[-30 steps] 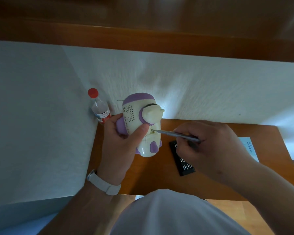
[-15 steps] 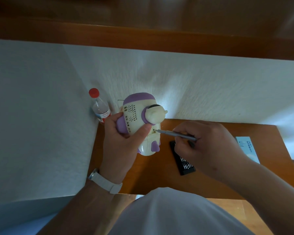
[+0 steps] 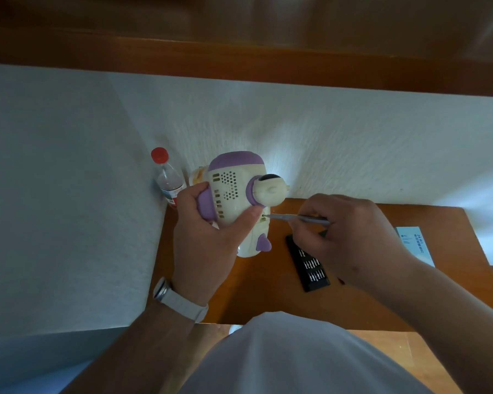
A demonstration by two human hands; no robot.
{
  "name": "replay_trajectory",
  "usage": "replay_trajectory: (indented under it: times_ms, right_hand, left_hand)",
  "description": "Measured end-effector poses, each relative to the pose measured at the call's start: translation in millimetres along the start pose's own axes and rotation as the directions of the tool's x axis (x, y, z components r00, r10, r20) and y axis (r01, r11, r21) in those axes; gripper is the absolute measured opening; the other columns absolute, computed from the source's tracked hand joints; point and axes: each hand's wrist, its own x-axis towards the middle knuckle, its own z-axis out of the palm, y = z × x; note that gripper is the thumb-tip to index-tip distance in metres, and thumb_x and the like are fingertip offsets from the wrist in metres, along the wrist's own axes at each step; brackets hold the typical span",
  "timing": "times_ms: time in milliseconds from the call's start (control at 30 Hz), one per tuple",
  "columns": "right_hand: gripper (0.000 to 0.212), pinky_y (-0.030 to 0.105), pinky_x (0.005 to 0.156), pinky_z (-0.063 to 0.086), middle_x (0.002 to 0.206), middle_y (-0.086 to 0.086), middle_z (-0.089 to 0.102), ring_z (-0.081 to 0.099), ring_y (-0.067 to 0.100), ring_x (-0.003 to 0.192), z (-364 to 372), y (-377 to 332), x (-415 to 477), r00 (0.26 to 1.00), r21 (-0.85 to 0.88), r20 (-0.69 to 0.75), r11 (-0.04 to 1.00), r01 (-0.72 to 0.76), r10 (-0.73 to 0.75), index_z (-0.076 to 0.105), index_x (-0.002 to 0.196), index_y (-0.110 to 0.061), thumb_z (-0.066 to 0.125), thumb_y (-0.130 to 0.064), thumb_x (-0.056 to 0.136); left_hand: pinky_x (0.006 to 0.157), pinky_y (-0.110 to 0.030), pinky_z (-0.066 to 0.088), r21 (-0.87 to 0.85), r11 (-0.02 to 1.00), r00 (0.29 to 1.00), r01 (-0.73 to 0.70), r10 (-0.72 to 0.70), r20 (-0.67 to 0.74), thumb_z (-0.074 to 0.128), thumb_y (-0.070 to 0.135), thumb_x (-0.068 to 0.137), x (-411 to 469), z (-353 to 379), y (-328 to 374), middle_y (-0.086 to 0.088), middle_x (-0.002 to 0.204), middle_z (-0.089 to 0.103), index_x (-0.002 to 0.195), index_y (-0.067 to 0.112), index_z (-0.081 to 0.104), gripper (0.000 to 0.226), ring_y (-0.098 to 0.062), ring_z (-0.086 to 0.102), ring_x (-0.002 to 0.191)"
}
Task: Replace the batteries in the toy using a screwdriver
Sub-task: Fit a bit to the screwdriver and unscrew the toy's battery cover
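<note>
Head view: I see the toy held above the wooden table, with the screwdriver tip at its cream shell.

My left hand wraps the toy's body, thumb pressed beside the tip. My right hand has its fingers curled round the slim grey screwdriver, which lies nearly level. Below that hand, an open black bit case lies on the table with rows of small metal bits in it. A clear bottle with a red cap stands in the wall corner; I cannot read its red-and-white label or judge what is in it. A pale blue leaflet lies at the right edge, its print too small to read.
</note>
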Motion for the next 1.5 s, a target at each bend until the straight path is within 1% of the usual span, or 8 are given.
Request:
replay_trajectory:
  times_ms: [333, 667, 833, 900, 967, 1100, 1333, 1500]
  right_hand:
    - [0.009, 0.031, 0.048, 0.049, 0.068, -0.003, 0.059, 0.055, 0.015, 0.056, 0, -1, 1, 0.993, 0.008, 0.025, 0.993, 0.115, -0.115, 0.067, 0.081, -0.017, 0.064, -0.021, 0.088]
    - [0.043, 0.020, 0.038, 0.034, 0.052, -0.004, 0.055, 0.054, 0.013, 0.043, -4, 2, -1, 0.995, -0.087, 0.087, 0.995, 0.055, -0.047, 0.062, 0.071, -0.017, 0.044, -0.051, 0.091]
    - [0.040, 0.025, 0.039, 0.037, 0.054, -0.003, 0.055, 0.053, 0.014, 0.043, -6, 4, -1, 0.994, -0.045, 0.049, 0.994, 0.103, -0.101, 0.061, 0.070, -0.016, 0.047, -0.048, 0.089]
    - [0.035, 0.025, 0.040, 0.039, 0.057, -0.004, 0.055, 0.052, 0.014, 0.045, -7, 5, 0, 0.992, -0.036, 0.053, 0.993, 0.116, -0.114, 0.061, 0.073, -0.016, 0.049, -0.045, 0.089]
    - [0.029, 0.026, 0.041, 0.040, 0.060, -0.004, 0.056, 0.053, 0.014, 0.047, -8, 4, 0, 0.992, -0.007, 0.068, 0.994, 0.108, -0.107, 0.061, 0.077, -0.017, 0.052, -0.042, 0.087]
    - [0.033, 0.018, 0.042, 0.036, 0.060, -0.005, 0.060, 0.058, 0.013, 0.050, -11, 2, 0, 0.994, -0.003, 0.111, 1.000, 0.026, -0.025, 0.064, 0.084, -0.019, 0.049, -0.049, 0.085]
    - [0.044, 0.022, 0.045, 0.038, 0.057, -0.002, 0.058, 0.059, 0.015, 0.052, -14, 4, 1, 0.978, -0.144, 0.191, 0.988, -0.055, 0.082, 0.055, 0.069, -0.020, 0.038, -0.056, 0.089]
    - [0.036, 0.024, 0.045, 0.037, 0.060, -0.001, 0.059, 0.057, 0.015, 0.052, -16, 5, 1, 0.979, -0.145, 0.193, 0.989, -0.033, 0.061, 0.057, 0.074, -0.018, 0.049, -0.048, 0.093]
  left_hand:
    - [0.058, -0.001, 0.047, -0.010, 1.000, 1.000, -0.009, 0.009, 0.009, 0.074, 0.055, 0.061, -3, 0, 5, 0.029, 0.103, 0.051, 0.119, 0.033, 0.038, 0.071, 0.002, 0.061, 0.083]
    - [0.056, -0.001, 0.047, -0.011, 1.000, 1.000, -0.018, 0.018, -0.005, 0.074, 0.056, 0.059, -7, 4, 8, 0.032, 0.101, 0.050, 0.117, 0.031, 0.038, 0.072, 0.007, 0.060, 0.080]
    - [0.056, 0.000, 0.046, 0.005, 1.000, 1.000, -0.030, 0.030, 0.004, 0.077, 0.052, 0.062, -10, 6, 8, 0.031, 0.101, 0.050, 0.117, 0.032, 0.037, 0.071, 0.015, 0.061, 0.082]
    - [0.057, -0.001, 0.047, 0.023, 0.999, 0.999, -0.033, 0.033, 0.005, 0.084, 0.043, 0.067, -10, 7, 5, 0.029, 0.102, 0.051, 0.117, 0.032, 0.037, 0.070, 0.008, 0.063, 0.081]
    - [0.057, -0.002, 0.047, 0.028, 0.999, 0.999, -0.033, 0.033, 0.007, 0.085, 0.040, 0.068, -9, 9, 4, 0.030, 0.102, 0.051, 0.117, 0.032, 0.037, 0.069, 0.007, 0.062, 0.080]
    - [0.055, 0.001, 0.044, -0.002, 1.000, 1.000, -0.030, 0.030, 0.009, 0.077, 0.051, 0.063, -10, 11, 7, 0.033, 0.102, 0.048, 0.117, 0.031, 0.037, 0.070, 0.026, 0.055, 0.085]
    - [0.055, 0.000, 0.044, -0.006, 1.000, 0.999, -0.030, 0.030, 0.017, 0.079, 0.048, 0.065, -8, 14, 6, 0.032, 0.102, 0.049, 0.117, 0.032, 0.038, 0.069, 0.026, 0.055, 0.086]
    - [0.054, 0.000, 0.045, -0.011, 1.000, 0.999, -0.028, 0.028, 0.035, 0.081, 0.043, 0.066, -9, 16, 5, 0.031, 0.101, 0.051, 0.116, 0.030, 0.039, 0.068, 0.027, 0.055, 0.085]
